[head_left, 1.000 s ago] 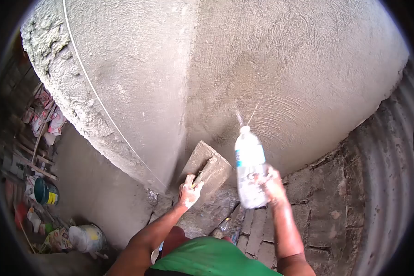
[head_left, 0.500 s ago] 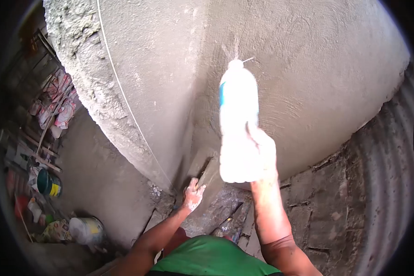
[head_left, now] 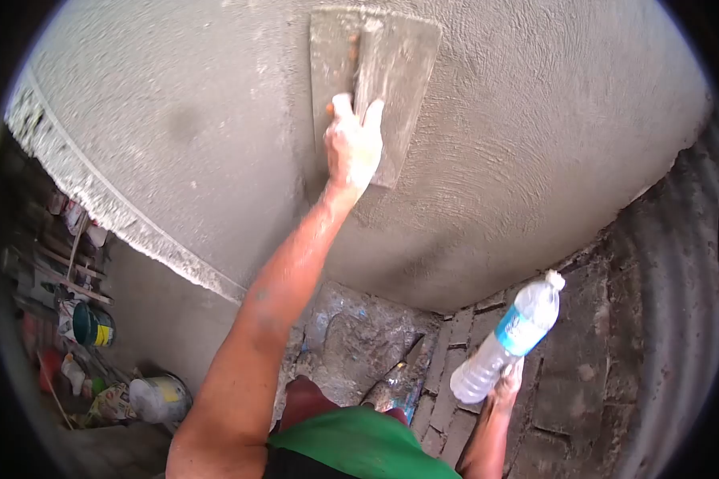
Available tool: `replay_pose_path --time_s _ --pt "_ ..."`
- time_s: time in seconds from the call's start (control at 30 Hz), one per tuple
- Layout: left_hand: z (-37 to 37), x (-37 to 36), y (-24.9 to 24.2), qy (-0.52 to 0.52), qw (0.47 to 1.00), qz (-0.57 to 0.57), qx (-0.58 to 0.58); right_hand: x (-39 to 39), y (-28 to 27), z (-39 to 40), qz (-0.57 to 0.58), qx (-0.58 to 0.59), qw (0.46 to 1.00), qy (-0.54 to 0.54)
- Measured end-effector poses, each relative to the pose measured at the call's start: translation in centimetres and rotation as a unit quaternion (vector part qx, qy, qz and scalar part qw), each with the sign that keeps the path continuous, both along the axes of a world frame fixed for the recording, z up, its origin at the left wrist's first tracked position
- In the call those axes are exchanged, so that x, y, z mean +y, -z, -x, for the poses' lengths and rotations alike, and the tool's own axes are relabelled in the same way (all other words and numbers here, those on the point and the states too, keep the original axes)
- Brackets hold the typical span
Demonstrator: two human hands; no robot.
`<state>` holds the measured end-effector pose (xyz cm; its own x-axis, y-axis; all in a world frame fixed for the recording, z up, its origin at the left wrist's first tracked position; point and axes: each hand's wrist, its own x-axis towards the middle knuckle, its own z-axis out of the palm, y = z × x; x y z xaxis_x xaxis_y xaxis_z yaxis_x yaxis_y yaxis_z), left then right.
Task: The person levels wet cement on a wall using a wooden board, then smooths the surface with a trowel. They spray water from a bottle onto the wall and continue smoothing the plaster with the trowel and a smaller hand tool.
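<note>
My left hand (head_left: 353, 150) is wrapped round the handle of a rectangular plastering float (head_left: 411, 68), whose flat board lies against the grey plastered wall (head_left: 519, 104). Wet plaster smears the fingers. Lower down at the right, my right hand (head_left: 505, 387) grips a clear plastic water bottle (head_left: 527, 315) with a blue label. The bottle tilts with its capped top up and to the right, away from the wall. Most of the right fingers are hidden behind it. Curved float marks show in the plaster beside the board.
A rough plaster edge (head_left: 120, 211) runs down the wall's left side. Bare blockwork (head_left: 567, 399) and a corrugated sheet (head_left: 679, 319) stand at the right. Buckets, a white one (head_left: 158, 399) and a green one (head_left: 92, 323), sit at the left. Mortar (head_left: 351, 327) covers the ground near my feet.
My left hand has raised the float from low by the corner to high on the wall. My right hand has lowered the bottle and drawn it back to the right.
</note>
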<state>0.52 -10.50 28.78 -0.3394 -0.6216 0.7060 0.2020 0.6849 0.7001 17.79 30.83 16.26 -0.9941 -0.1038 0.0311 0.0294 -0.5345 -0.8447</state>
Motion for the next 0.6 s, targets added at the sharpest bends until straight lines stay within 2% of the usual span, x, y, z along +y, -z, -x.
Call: replay_pose_path --time_s 0.1,0.13,0.17,0.2,0.23,0.27,0.33,0.37,0.43,0.5,0.57,0.6 --pt "-0.6 2.1 8.3 0.005 0.982 -0.132 -0.135 3.9 4.2 -0.7 -0.016 -0.073 0.997 -0.027" --pt "-0.1 2.9 13.8 0.016 0.978 -0.16 -0.136 5.1 5.9 -1.6 -0.015 -0.078 0.996 -0.027" --pt "-0.4 3.5 18.9 0.029 0.963 -0.188 -0.193 5.9 7.6 -2.6 -0.047 -0.07 0.996 0.04" --pt "0.0 4.2 25.7 0.014 0.965 -0.192 -0.179 6.1 9.0 -2.7 -0.08 -0.057 0.989 0.107" --pt "-0.4 4.9 29.2 0.026 0.964 -0.19 -0.186 6.4 8.9 -3.2 -0.093 -0.071 0.989 0.096" --pt "-0.6 5.1 32.5 0.046 0.946 -0.215 -0.24 6.8 9.1 -3.8 -0.077 -0.078 0.99 0.091" --pt "-0.9 5.1 34.4 0.035 0.939 -0.215 -0.267 8.0 9.3 -5.4 -0.066 -0.086 0.99 0.084" --pt "-1.0 5.0 34.6 0.023 0.935 -0.207 -0.288 8.9 9.3 -5.9 -0.084 -0.114 0.987 0.079" --pt "-0.6 4.5 30.7 0.026 0.936 -0.208 -0.282 9.3 8.8 -5.7 -0.095 -0.134 0.984 0.07" --pt "-0.7 3.9 23.4 0.03 0.977 -0.121 -0.173 9.1 8.1 -5.5 -0.093 -0.148 0.981 0.09" --pt "-0.1 2.3 15.1 0.015 0.98 -0.056 -0.19 7.7 7.2 -4.3 -0.09 -0.148 0.982 0.074" --pt "-0.1 1.5 10.4 0.007 0.986 -0.032 -0.163 7.0 7.4 -3.6 -0.055 -0.119 0.989 0.06"
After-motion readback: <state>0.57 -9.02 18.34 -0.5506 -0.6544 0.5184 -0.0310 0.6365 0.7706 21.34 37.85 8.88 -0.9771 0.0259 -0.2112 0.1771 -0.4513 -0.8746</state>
